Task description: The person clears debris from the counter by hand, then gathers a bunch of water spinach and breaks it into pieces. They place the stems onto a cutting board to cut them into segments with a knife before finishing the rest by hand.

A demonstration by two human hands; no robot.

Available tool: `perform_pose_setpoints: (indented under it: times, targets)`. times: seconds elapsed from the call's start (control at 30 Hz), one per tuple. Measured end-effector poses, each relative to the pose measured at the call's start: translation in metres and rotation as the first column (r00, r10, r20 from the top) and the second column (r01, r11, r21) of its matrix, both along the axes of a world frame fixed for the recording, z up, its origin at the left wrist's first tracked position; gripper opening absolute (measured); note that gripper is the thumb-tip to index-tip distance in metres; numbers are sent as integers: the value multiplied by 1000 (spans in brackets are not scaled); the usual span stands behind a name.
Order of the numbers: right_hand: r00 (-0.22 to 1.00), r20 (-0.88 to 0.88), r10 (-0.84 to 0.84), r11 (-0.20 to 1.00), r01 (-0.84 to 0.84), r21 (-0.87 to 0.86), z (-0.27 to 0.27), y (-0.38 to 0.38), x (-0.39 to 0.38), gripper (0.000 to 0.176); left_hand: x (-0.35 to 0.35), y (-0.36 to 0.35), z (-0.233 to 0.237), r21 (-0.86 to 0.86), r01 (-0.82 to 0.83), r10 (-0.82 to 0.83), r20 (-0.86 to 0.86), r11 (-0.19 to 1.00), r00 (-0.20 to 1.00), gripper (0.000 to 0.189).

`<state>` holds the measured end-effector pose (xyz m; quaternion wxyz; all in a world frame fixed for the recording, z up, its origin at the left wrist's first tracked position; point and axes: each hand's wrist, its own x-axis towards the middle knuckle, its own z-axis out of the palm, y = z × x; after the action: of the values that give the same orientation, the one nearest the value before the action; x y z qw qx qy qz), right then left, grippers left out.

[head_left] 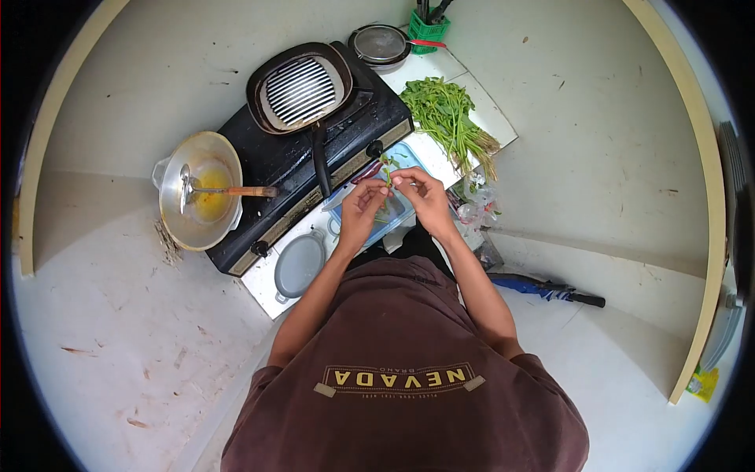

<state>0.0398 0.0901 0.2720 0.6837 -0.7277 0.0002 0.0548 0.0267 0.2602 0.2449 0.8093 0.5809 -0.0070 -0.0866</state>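
Observation:
Fingertips pinched, my left hand and my right hand meet over a light blue tray. Between them is a small sprig of leafy greens, gripped from both sides. Some green bits lie in the tray, partly hidden by my hands. A knife blade shows just left of my left hand, its handle mostly covered. Beyond my right hand, a large bunch of leafy greens lies on the white counter, its root ends pointing toward the lower right.
A black stove carries a square grill pan and a wok with a ladle inside. A grey oval dish sits nearer me. Behind are a strainer and green basket. Right: plastic bag, blue umbrella.

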Motion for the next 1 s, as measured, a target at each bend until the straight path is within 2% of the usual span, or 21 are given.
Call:
perform_pose_setpoints:
  times: [0.13,0.17,0.33,0.43,0.53,0.57,0.67,0.8,0.83,0.93,1.0]
  targets:
    - [994,-98,42,966,-15,259,-7,9,1,18,-1,2,-3,47,1,-3,33,999,999,15]
    - [996,-88,34,969,-11,247,-9,11,0,17,-2,3,-3,101,-2,1,11,995,1000,15]
    - [997,-77,-10,981,25,195,-24,16,-1,13,-4,1,-7,8,-53,53,-8,999,999,12]
    - [990,-139,-9,982,35,184,-29,16,-3,12,-6,-2,-15,-67,-107,97,-132,992,987,10]
    - [1000,-19,-9,1000,9,27,-40,18,-2,14,-4,-3,-25,-221,-204,143,-266,954,953,10]
    - [1000,19,7,1000,-7,18,-45,16,-2,16,-2,-4,-29,-282,-243,152,-309,928,939,11]
    - [996,55,74,997,-75,14,-49,5,2,16,4,-6,-31,-298,-312,206,-340,902,918,12]
    - [994,-92,59,995,-66,-74,-93,-39,24,10,11,-7,-36,-202,-346,286,-276,916,918,13]
    - [995,-85,51,987,-63,-150,-100,-53,33,8,10,-10,-30,-168,-365,322,-237,916,917,14]
    - [994,-106,38,971,-62,-231,-162,-91,56,7,7,-13,-25,-4,-439,425,-243,899,872,16]
    - [991,-114,66,951,-97,-293,-181,-106,76,6,4,-15,-25,43,-476,473,-216,879,854,16]
